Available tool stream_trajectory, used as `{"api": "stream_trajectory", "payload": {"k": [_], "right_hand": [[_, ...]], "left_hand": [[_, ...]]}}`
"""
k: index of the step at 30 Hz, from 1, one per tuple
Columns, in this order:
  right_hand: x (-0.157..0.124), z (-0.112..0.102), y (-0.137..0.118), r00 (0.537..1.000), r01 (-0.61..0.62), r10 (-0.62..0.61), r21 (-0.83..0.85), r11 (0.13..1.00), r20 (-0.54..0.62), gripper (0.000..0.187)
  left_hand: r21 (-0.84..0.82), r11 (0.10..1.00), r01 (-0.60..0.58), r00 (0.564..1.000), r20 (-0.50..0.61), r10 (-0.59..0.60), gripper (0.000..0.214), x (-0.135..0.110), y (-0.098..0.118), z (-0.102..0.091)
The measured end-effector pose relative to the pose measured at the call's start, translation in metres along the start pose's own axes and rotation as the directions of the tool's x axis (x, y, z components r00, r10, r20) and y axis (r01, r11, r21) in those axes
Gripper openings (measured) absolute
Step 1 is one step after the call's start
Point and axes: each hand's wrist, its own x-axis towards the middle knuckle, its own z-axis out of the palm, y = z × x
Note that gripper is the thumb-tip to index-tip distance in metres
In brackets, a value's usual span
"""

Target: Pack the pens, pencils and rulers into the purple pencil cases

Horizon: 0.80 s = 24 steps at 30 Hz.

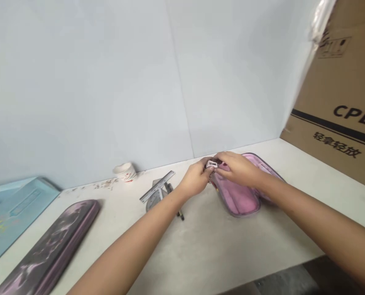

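An open pink pencil case (242, 196) lies on the white table (219, 246). Both of my hands meet above its far end. My left hand (196, 178) is closed, its fingertips pinching a small white object (211, 164), perhaps a sharpener or eraser. My right hand (236, 166) curls over the same spot from the right, its fingers closed on the small white object too. The inside of the case under my hands is hidden.
A clear protractor and ruler (158, 190) with a dark pen (174, 203) lie left of the case. A dark purple pencil case (50, 246) and a light blue box (12, 213) sit at the left. A small paper cup (125, 171) stands by the wall. A cardboard box (339, 94) stands at the right.
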Motion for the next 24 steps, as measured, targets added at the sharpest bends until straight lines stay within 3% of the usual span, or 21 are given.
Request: {"api": "stream_trajectory", "payload": {"k": [7, 11, 15, 20, 24], "right_hand": [[-0.019, -0.022, 0.089, 0.992, -0.100, 0.084, -0.191, 0.976, -0.089, 0.026], [-0.023, -0.013, 0.124, 0.991, -0.133, 0.117, -0.358, 0.924, -0.066, 0.026], [-0.019, 0.005, 0.146, 0.986, -0.147, 0.167, -0.438, 0.887, 0.008, 0.025], [-0.014, 0.015, 0.160, 0.969, -0.151, 0.223, -0.462, 0.874, 0.106, 0.027], [-0.015, 0.011, 0.154, 0.974, -0.144, 0.206, -0.438, 0.887, 0.098, 0.028]], "left_hand": [[0.238, 0.967, -0.088, 0.996, 0.011, 0.088, 0.028, 0.081, 0.009, 0.061], [0.395, 0.906, -0.154, 0.988, 0.053, 0.144, 0.026, 0.118, -0.004, 0.096], [0.537, 0.822, -0.188, 0.982, 0.118, 0.147, 0.027, 0.141, -0.019, 0.120], [0.587, 0.779, -0.220, 0.975, 0.153, 0.160, 0.027, 0.145, -0.027, 0.124], [0.558, 0.796, -0.234, 0.972, 0.157, 0.175, 0.030, 0.130, -0.029, 0.100]]}}
